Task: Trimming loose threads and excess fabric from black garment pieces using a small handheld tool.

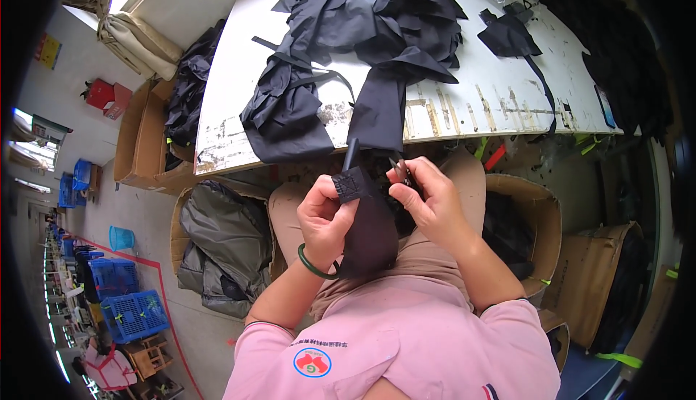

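Note:
My left hand [324, 217] pinches the stitched edge of a black fabric piece [371, 237], which hangs down over my lap. A narrow black strap end [351, 153] sticks up beside that edge. Close to the right side of the fabric, my right hand [436, 203] is closed around small thread snips [396, 166]; only their metal tips show past the fingers. Whether the tips touch a thread cannot be made out. Just beyond my hands, a flat black fabric panel [378, 113] lies over the near edge of the white table [225, 135].
A big heap of black fabric pieces [362, 19] covers the table's middle, with a separate black piece and strap [510, 36] to its right. Cardboard boxes [138, 150] of fabric stand around the table. A grey-green bundle [221, 229] fills a box left of my knees.

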Motion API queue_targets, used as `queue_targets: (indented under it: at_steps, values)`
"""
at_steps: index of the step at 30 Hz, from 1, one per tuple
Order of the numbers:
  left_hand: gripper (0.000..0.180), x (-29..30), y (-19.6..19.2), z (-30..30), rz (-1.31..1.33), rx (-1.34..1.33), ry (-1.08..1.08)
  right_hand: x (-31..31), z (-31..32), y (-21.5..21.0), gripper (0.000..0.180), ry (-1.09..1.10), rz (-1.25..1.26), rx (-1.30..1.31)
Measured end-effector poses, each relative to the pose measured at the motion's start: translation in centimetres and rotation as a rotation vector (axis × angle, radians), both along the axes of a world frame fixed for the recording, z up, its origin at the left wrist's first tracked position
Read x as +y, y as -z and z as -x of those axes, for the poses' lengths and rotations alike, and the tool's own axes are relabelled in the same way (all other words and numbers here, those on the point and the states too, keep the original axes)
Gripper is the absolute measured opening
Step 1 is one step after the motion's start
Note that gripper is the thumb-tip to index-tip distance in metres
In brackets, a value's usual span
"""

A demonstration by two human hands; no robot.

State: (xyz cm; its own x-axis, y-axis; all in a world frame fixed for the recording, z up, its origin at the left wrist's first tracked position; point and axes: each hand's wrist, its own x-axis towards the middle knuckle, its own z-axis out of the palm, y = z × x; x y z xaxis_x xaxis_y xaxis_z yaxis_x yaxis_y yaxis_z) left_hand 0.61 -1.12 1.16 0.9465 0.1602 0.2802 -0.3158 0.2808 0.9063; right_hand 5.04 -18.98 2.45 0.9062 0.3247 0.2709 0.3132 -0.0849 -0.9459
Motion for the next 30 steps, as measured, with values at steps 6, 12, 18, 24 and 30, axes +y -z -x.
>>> queue_targets:
  at_steps: [6,12,18,24,30]
  values:
    - [0.014,0.0,0.9,0.0,-0.103,-0.044,-0.130,0.6,2.3,0.3,0.022,-0.317,-0.233,0.616]
    - [0.015,0.0,1.3,0.5,-0.174,-0.072,-0.162,1.4,2.6,0.6,0.027,-0.384,-0.253,0.720]
    - [0.016,0.0,2.0,0.9,-0.261,-0.087,-0.178,1.8,2.6,0.1,0.033,-0.176,0.033,0.242]
    - [0.017,-0.1,2.2,1.2,-0.292,-0.109,-0.186,1.7,2.5,-0.1,0.034,-0.135,0.091,0.139]
    - [0.017,-0.2,2.3,1.4,-0.302,-0.113,-0.188,1.5,2.7,0.4,0.034,-0.126,0.108,0.136]
